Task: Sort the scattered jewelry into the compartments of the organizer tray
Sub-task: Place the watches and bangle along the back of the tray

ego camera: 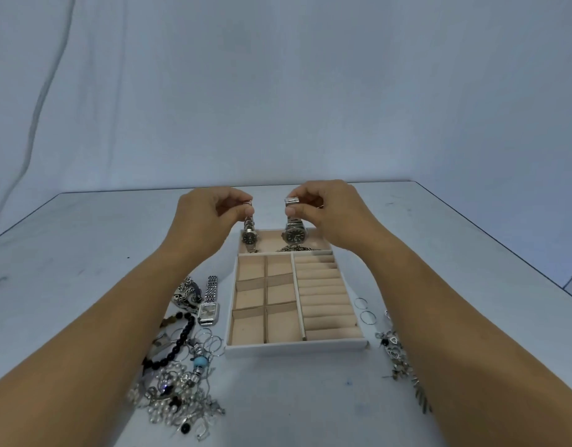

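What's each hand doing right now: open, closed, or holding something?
Left hand: pinches the small watch by its band.
Right hand: pinches the large watch by its band.

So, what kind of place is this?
Likely a staged recording setup, not a home: a white table, a plain cloth backdrop behind it, and only an organizer tray and scattered jewelry.

Left of tray [294,348] jammed with jewelry pile [178,375]; rings [364,310], charm chain [396,353] hug right side. Tabletop [310,398] in front wide open, small compartments [251,269] free too.
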